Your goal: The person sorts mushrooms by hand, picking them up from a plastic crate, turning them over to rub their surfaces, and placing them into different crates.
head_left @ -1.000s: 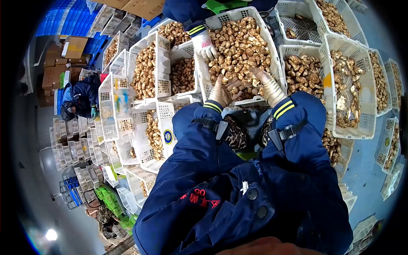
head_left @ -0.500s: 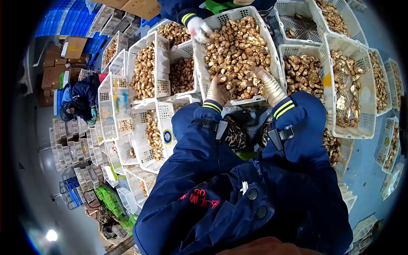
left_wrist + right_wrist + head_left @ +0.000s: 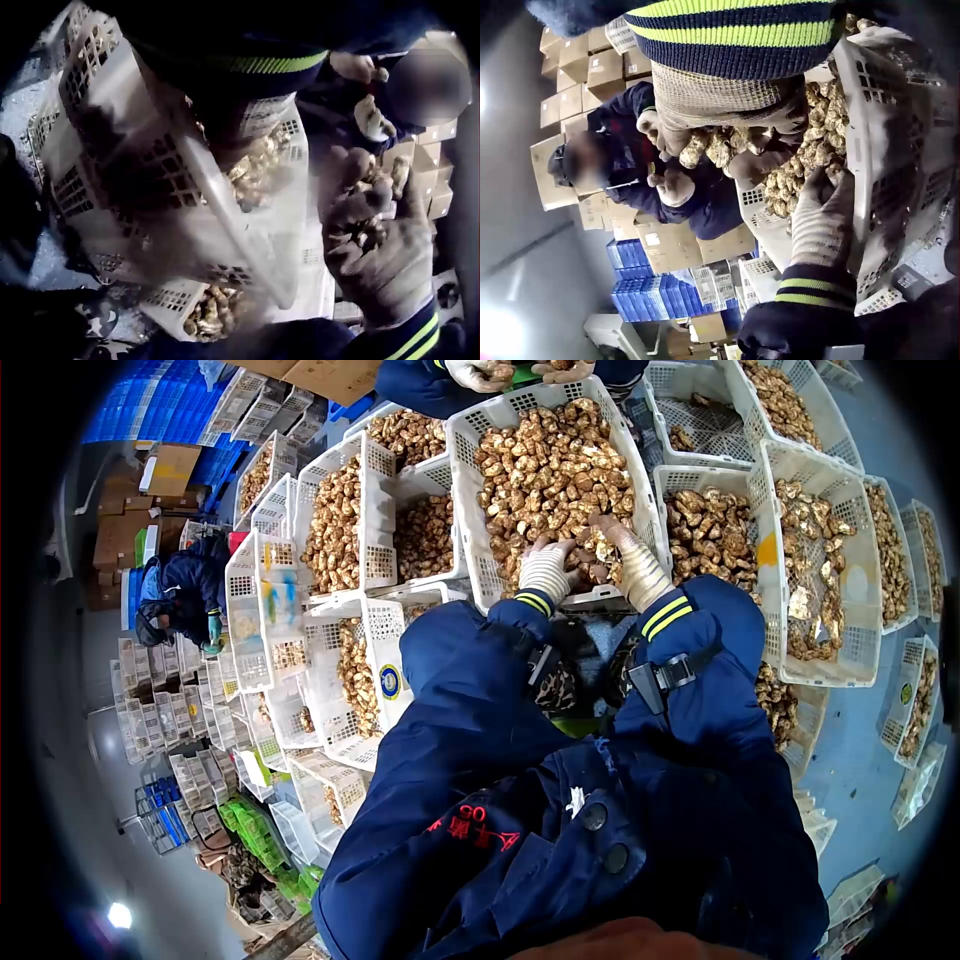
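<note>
A white slatted crate [image 3: 478, 565] full of brown-and-white knobby mushrooms [image 3: 555, 470] stands in front of me. My right hand [image 3: 640, 565], in a pale knit glove, is at its near right side. Several mushrooms [image 3: 367, 232] lie in its palm under curled fingers, also showing in the right wrist view [image 3: 716, 146]. My gloved left hand [image 3: 548, 570] reaches over the near rim beside it. In the right wrist view, the left hand's fingers [image 3: 814, 191] dip into the pile; I cannot tell whether they grip a mushroom.
Across the crate, another person's gloved hands [image 3: 480, 372] hold mushrooms. More crates of mushrooms stand close on both sides, such as the right crate [image 3: 715, 525] and left crate [image 3: 335, 530]. Another worker [image 3: 190, 590] bends over crates at far left. Cardboard boxes [image 3: 604, 75] are stacked behind.
My left hand has moved right from the crate's near left corner and turned back-up, close to my right hand. The person opposite has drawn a hand back from the pile.
</note>
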### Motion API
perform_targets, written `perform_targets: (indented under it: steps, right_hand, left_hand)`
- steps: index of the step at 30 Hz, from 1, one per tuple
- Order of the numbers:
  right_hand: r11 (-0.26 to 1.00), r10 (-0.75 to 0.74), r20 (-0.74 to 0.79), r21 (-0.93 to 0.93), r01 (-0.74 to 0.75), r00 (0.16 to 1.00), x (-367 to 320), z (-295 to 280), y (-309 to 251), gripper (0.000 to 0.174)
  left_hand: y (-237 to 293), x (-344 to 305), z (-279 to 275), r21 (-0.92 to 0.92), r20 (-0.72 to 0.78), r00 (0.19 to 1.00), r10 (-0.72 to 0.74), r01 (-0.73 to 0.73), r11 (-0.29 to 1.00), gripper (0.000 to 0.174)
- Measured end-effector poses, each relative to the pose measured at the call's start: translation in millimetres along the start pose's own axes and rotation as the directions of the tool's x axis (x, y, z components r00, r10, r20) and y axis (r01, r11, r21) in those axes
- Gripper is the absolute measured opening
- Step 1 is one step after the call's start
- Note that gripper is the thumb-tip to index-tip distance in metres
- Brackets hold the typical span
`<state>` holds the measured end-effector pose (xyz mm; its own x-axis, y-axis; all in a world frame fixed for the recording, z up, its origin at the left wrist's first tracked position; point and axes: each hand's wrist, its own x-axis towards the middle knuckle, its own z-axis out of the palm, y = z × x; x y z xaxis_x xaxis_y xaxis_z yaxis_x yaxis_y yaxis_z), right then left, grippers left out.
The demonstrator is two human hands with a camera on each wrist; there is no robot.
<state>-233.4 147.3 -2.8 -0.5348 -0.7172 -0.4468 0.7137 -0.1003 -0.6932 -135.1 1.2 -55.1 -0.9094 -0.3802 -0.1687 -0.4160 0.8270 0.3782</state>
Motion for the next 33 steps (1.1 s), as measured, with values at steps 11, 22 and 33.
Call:
perform_targets:
  steps: [11, 22, 33]
  right_hand:
    - [0.999, 0.037, 0.03, -0.002, -0.037, 0.999, 3, -5, 0, 0.054]
    - [0.999, -0.042, 0.0, 0.002, 0.042, 0.999, 0, 0, 1, 0.058]
    - [1.0, 0.013, 0.038, -0.001, -0.013, 0.999, 5, -7, 6, 0.055]
  left_hand:
    - [-30, -9, 17, -0.983, 0.171, 0.973, -0.153, 0.178, 0.036, 0.059]
    - [-1, -29, -21, -0.825, 0.248, 0.967, 0.053, 0.24, -0.512, 0.055]
    - [-6, -30, -18, -0.956, 0.25, 0.967, -0.053, 0.237, -0.173, 0.049]
